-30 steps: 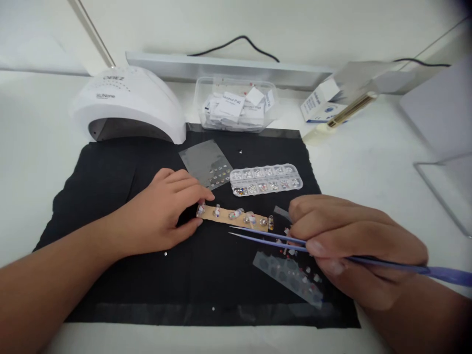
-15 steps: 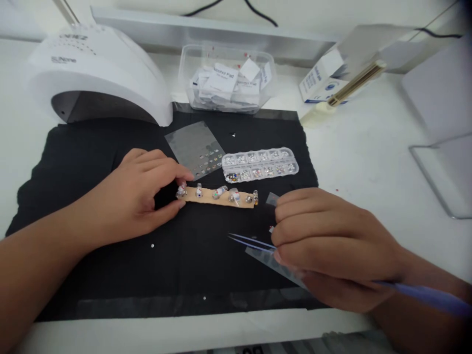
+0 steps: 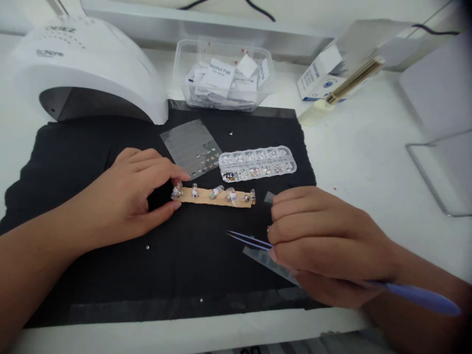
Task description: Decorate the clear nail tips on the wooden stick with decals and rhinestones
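Observation:
My left hand (image 3: 140, 189) pinches the left end of a flat tan strip (image 3: 201, 196) between thumb and forefinger. Several decorated press-on nails (image 3: 216, 192) stand in a row along this strip. In my right hand (image 3: 328, 241) is a pair of purple tweezers (image 3: 249, 239), its two tips slightly apart and pointing left above the black mat. Nothing shows between the tips. Beneath that hand lies a clear sheet (image 3: 267, 265), partly covered by the fingers. A clear case of rhinestones (image 3: 257, 163) sits beyond the strip, beside a sticker sheet (image 3: 191, 147).
A white nail lamp (image 3: 96, 64) stands at the back left. Behind the black mat (image 3: 121, 275) is a clear tub (image 3: 179, 69) of alcohol pad sachets. A white box (image 3: 319, 73) and a reed diffuser (image 3: 317, 110) stand at back right. Loose rhinestones (image 3: 148, 247) dot the mat.
The whole view has shifted slightly, so most things appear a little further left. Both hands keep their grips, and the strip and tweezers look almost unmoved.

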The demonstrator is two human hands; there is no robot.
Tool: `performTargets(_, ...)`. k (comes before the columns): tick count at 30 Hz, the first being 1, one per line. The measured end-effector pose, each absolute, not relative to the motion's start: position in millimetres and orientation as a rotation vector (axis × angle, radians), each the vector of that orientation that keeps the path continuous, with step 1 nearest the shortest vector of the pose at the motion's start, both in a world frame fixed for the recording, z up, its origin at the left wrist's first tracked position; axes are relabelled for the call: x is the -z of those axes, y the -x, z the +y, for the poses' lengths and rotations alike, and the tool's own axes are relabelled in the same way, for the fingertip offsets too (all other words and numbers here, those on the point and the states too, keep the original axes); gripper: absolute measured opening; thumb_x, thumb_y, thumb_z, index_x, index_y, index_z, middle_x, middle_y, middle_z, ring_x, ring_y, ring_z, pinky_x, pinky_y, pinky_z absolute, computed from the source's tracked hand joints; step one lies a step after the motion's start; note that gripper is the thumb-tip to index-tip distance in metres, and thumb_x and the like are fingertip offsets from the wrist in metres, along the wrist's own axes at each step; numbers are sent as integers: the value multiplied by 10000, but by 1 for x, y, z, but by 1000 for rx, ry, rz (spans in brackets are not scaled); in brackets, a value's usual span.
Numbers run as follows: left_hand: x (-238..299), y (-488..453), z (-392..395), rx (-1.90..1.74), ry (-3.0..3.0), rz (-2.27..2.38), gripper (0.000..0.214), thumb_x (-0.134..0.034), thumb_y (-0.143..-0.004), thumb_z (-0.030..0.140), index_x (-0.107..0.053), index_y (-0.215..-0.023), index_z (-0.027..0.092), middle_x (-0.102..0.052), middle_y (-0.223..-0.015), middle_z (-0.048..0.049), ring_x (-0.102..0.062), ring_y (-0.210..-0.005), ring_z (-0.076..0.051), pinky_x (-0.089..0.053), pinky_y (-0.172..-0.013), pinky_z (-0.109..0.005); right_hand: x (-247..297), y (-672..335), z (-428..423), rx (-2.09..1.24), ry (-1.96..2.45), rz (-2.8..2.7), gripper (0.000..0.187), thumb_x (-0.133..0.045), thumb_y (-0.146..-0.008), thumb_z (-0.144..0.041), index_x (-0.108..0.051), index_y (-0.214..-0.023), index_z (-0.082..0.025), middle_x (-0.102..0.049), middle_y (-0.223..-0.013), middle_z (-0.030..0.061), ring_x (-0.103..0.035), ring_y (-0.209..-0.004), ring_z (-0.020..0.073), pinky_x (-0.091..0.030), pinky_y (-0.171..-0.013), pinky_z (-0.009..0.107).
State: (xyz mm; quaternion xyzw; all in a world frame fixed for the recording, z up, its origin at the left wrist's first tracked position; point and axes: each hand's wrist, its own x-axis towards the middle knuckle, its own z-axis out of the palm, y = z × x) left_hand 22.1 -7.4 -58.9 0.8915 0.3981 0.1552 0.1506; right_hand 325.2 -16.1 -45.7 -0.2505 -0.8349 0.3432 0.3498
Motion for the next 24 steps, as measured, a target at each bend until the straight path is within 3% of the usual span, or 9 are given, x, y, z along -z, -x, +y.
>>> performTargets(4,58,-22,-7,-450,-2572,1133,225,-550,-895,291,-569,-1118,269,-674,-944,5,-613,-896,-227,-375,-860,-404,46,-330,-13,-731,374,-2488,175,-616,-912,-356,-648,-750,-296,-626,-617,-9,-629,-619,169,-550,-611,342)
performTargets(10,58,-23,-8,-445,-2587,1136,229,-542,-902,290,-561,-1130,268,-672,-958,11,-614,-902,-225,-374,-859,-401,46,-332,-15,-673,402,-2498,168,-626,-898,-354,-642,-739,-303,-610,-592,-18,-627,-609,169,-556,-633,347)
performTargets(16,58,-22,-8,-429,-2596,1135,225,-536,-908,283,-547,-1132,268,-673,-972,1,-615,-909,-227,-374,-864,-407,47,-331,-16,-603,314,-2485,91,-592,-873,-216,-626,-798,-256,-648,-646,1,-625,-587,163,-565,-655,348)
performTargets(24,55,-24,-8,-377,-2616,1149,217,-518,-929,262,-543,-1143,238,-661,-982,6,-601,-938,-208,-366,-889,-382,46,-331,-23,-466,387,-2520,152,-462,-962,-205,-546,-840,-237,-595,-642,-6,-623,-643,152,-554,-710,342)
